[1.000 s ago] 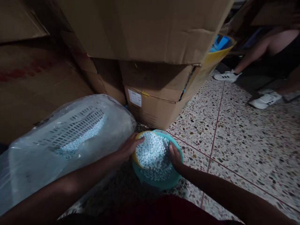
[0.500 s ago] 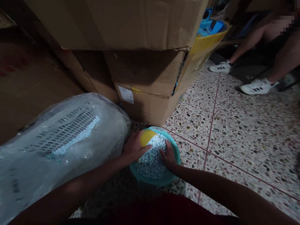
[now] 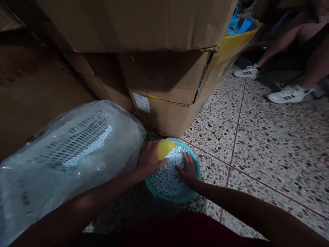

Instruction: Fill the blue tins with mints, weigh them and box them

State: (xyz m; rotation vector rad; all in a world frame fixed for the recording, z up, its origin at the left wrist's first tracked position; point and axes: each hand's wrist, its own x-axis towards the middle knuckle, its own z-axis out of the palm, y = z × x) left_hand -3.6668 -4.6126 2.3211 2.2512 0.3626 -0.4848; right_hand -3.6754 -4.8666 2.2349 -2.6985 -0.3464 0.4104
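Observation:
A round turquoise basin (image 3: 197, 164) stands on the floor, holding a heap of small pale blue-white pieces (image 3: 167, 180). At the basin's left side, my left hand (image 3: 149, 158) is closed around a yellow rounded thing (image 3: 166, 149), perhaps a small bowl or scoop; its exact kind is not clear. That yellow thing sits over the far left part of the heap. Inside the right rim, my right hand (image 3: 189, 169) rests on the pieces with its fingers apart and nothing visibly gripped.
Left of the basin lies a clear plastic bag (image 3: 123, 144) around a slotted basket (image 3: 79, 137) with more pale pieces. Stacked cardboard boxes (image 3: 164, 113) rise behind. A yellow-rimmed container (image 3: 239, 39) holds blue parts. Another person's white shoes (image 3: 288, 95) are on the speckled floor (image 3: 262, 137).
The whole view has shifted slightly, so the basin, bag and boxes appear a little further right. Both hands stay at nearly the same places on the basin, the left still with the yellow thing.

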